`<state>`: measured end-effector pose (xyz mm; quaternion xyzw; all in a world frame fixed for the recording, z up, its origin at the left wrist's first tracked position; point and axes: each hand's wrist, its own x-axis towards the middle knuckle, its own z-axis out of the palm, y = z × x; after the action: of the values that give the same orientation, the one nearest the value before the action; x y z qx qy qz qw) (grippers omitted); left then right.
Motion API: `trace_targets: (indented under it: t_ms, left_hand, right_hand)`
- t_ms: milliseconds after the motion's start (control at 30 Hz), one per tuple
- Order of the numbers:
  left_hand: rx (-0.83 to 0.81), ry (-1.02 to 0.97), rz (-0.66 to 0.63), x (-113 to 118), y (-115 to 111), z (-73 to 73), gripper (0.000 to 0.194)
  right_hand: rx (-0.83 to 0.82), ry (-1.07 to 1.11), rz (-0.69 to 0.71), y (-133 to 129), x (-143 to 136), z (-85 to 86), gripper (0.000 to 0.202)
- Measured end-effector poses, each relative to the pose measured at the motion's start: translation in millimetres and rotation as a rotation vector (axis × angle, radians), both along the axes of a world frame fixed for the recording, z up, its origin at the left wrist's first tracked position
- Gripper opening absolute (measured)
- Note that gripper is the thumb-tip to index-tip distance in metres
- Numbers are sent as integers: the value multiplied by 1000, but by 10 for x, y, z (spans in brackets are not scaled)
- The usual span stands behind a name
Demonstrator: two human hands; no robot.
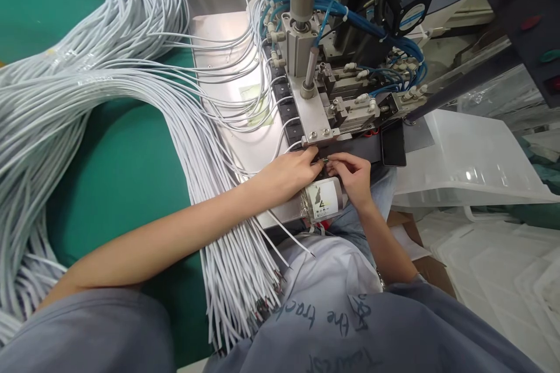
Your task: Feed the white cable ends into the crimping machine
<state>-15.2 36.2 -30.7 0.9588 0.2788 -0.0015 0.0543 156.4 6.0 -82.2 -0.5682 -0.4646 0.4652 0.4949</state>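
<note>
In the head view my left hand point(296, 173) reaches in at the front of a metal pneumatic machine point(312, 111). Its fingers are closed on the end of a white cable point(245, 173), most of which the hand hides. My right hand point(352, 178) meets it fingertip to fingertip, pinching something tiny at the cable's end, too small to make out. Other white cables point(286, 122) run into a row of black blocks point(289, 111) on the machine. Just below the hands sits a small container with a white label point(326, 198).
Thick bundles of white cables point(131, 78) lie across the green table point(118, 180) on the left, their loose ends hanging toward my lap. Blue air hoses point(363, 17) cross the machine. A black phone point(393, 144) and a white plastic bin point(476, 151) are on the right.
</note>
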Motion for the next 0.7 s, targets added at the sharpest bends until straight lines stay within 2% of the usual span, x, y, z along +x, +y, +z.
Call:
trace_targets:
  t_ms: [167, 333, 400, 600, 700]
  left_hand:
    - [-9, 21, -3, -2, 4, 6, 30]
    - [-24, 18, 8, -2, -1, 16, 32]
    - [-32, 26, 23, 4, -14, 42, 33]
    - [-14, 174, 148, 3, -94, 186, 17]
    - [-17, 190, 205, -21, -106, 229, 17]
  right_hand:
    - [-91, 61, 6, 28, -8, -26, 12]
    - [-77, 39, 220, 116, 8, -68, 29]
    - [-63, 36, 261, 132, 12, -93, 33]
    - [-12, -13, 255, 181, -9, -172, 33]
    - [10, -96, 175, 155, 27, -127, 30]
